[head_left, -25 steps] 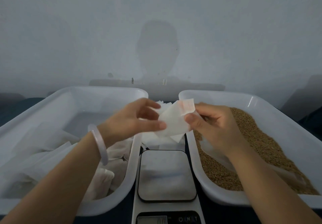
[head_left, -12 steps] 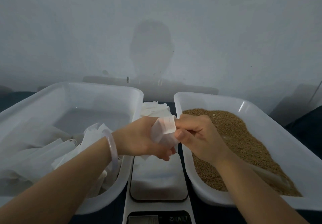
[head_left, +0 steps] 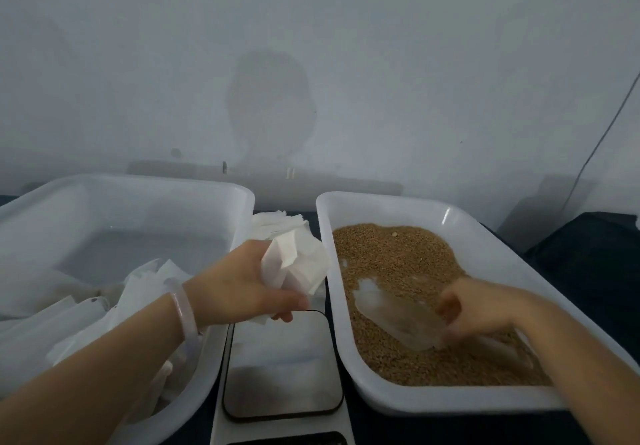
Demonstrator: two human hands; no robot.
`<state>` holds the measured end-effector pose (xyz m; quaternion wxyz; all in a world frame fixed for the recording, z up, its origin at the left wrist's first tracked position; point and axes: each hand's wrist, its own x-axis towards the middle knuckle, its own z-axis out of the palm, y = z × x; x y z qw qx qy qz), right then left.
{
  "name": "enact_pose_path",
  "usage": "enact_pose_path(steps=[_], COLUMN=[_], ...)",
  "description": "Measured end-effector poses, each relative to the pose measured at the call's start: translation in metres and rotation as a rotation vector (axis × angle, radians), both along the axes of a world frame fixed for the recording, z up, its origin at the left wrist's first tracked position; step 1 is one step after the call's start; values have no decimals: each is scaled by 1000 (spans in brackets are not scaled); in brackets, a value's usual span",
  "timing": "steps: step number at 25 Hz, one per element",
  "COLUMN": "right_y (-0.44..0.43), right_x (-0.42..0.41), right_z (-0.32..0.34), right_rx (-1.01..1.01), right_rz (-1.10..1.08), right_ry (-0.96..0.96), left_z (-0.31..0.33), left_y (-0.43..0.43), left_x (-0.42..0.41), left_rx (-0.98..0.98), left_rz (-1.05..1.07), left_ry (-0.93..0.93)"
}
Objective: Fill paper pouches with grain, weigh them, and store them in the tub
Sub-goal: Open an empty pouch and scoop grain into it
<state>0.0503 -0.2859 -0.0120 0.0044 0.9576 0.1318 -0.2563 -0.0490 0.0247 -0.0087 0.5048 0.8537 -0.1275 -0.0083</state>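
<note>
Grain [head_left: 408, 264] fills the right tub [head_left: 485, 240], where our blurred right hand [head_left: 485, 309] curls round a clear scoop [head_left: 398, 316]. Our left hand [head_left: 242, 289] grips a paper pouch [head_left: 294, 264] just left of that tub, above the scale [head_left: 280, 368]. We should hold its mouth wide and pour slowly.

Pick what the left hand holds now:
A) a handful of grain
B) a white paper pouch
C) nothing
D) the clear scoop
B: the left hand is curled round a crumpled white paper pouch between the two tubs. The clear scoop lies in the grain at the blurred right hand.
</note>
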Motion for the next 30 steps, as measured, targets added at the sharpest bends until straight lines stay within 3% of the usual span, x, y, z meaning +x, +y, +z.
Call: enact_pose_path(steps=[3, 10, 14, 21, 30], right_y=[-5, 2, 13, -1, -13], right_x=[2, 2, 7, 3, -1], right_z=[-10, -19, -22, -17, -8], right_rx=[110, 286, 277, 286, 271], right_rz=[17, -5, 67, 143, 185], right_ry=[1, -203, -351, -139, -139], left_z=[-1, -6, -8, -10, -12], left_y=[-3, -1, -1, -1, -1], left_x=[1, 2, 2, 3, 6], left_rx=[4, 8, -18, -8, 54], left_rz=[-3, 12, 36, 61, 48], left_ry=[3, 24, 23, 32, 28])
